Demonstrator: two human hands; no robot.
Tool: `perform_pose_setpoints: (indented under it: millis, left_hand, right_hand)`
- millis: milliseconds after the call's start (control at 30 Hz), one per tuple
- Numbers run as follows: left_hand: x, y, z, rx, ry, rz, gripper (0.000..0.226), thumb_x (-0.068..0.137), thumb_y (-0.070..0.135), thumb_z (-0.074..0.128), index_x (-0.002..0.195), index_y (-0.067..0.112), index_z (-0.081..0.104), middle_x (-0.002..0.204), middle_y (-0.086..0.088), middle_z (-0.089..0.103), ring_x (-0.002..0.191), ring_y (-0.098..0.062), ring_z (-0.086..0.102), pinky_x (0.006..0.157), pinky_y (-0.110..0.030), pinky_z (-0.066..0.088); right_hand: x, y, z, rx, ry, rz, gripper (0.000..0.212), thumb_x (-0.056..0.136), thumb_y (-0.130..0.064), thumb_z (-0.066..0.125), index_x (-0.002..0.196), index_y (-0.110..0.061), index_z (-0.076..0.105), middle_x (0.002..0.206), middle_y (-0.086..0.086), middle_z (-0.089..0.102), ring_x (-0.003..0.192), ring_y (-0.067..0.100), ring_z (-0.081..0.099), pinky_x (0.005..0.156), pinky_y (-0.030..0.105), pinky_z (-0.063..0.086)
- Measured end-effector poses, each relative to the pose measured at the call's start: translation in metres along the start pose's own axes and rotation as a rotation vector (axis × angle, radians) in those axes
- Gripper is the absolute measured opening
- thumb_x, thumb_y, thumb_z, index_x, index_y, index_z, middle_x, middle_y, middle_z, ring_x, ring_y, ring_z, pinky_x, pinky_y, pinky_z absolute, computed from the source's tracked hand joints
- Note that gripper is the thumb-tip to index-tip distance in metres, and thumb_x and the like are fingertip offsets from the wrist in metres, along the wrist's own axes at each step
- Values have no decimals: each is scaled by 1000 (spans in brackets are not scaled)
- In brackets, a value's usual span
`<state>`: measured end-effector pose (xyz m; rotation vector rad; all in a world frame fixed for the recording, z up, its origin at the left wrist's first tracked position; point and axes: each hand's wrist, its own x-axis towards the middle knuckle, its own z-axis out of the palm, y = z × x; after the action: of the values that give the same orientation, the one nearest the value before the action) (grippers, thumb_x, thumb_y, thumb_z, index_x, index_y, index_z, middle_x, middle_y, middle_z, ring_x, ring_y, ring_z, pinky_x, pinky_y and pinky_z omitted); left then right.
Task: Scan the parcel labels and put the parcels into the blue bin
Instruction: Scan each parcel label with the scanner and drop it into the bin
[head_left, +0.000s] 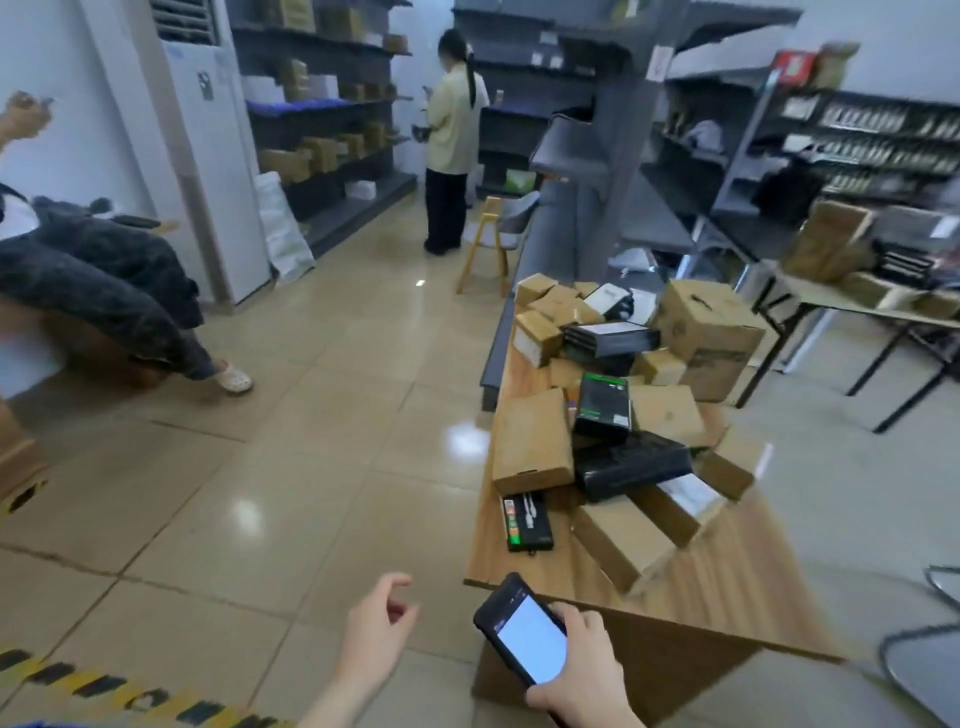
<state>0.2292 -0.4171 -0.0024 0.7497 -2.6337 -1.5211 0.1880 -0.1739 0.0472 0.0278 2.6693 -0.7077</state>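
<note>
Parcels (531, 441), brown cardboard boxes and black packets, lie heaped on the long wooden table (737, 582) at your right. Your left hand (376, 631) hangs empty over the tiled floor (260, 467), fingers loosely curled. Your right hand (576, 670) grips a black handheld scanner (519, 634), screen lit, at the table's near corner.

No text can be read: the labels on the parcels (613, 415) and the phone screen (530, 642) are blurred.
</note>
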Motion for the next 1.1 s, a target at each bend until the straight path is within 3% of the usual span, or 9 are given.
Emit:
perform_pose_setpoints:
  millis: [233, 400, 467, 633, 733, 933, 1100]
  left_hand:
    - [-4, 99, 132, 21, -172, 62, 38, 83, 23, 75, 112, 34, 53, 92, 9, 62, 83, -4, 60, 64, -9, 43]
    - [20, 153, 178, 86, -212, 185, 43, 82, 36, 74, 117, 39, 48, 112, 17, 53, 98, -2, 55, 77, -6, 42]
    - [43, 172, 183, 107, -194, 231, 44, 83, 40, 72, 119, 40, 47, 118, 16, 50, 104, -2, 53, 89, -13, 45]
    - [111, 203, 181, 158, -36, 302, 59, 79, 38, 76, 130, 32, 47, 125, 7, 43, 122, -15, 46, 101, -29, 42]
    - [146, 212, 179, 292, -9, 279, 76, 75, 38, 78, 140, 34, 38, 143, -4, 34, 133, -22, 36, 109, -37, 38]
    - [194, 208, 190, 660, -227, 321, 96, 78, 34, 75, 151, 39, 13, 161, -4, 0, 148, -30, 7, 119, -45, 20]
    - [205, 199, 206, 826, -311, 347, 94, 80, 30, 71, 151, 40, 9, 161, -6, -8, 148, -33, 6, 116, -53, 23]
  right_hand:
    - [18, 115, -76, 27, 149, 176, 94, 53, -49, 84, 127, -38, 29, 130, -9, 36, 111, 12, 41, 92, 27, 49]
    - [40, 168, -125, 61, 204, 265, 96, 53, -50, 84, 130, -34, 28, 126, -7, 37, 109, 12, 42, 91, 27, 51]
    - [54, 180, -143, 88, 213, 279, 96, 54, -48, 85, 131, -31, 30, 125, -6, 37, 108, 12, 42, 89, 26, 51]
    - [95, 184, -173, 134, 243, 239, 93, 51, -43, 85, 128, -29, 35, 111, -5, 37, 104, 12, 45, 83, 28, 51]
    - [125, 169, -187, 99, 240, 185, 94, 53, -44, 84, 131, -30, 34, 114, -7, 36, 106, 10, 44, 86, 29, 51]
    - [186, 130, -208, 29, 279, 61, 97, 50, -43, 78, 136, -32, 34, 112, -11, 33, 110, 11, 40, 93, 37, 47]
    - [212, 119, -213, 13, 278, 22, 99, 51, -39, 78, 139, -32, 33, 112, -10, 33, 113, 13, 40, 95, 39, 45]
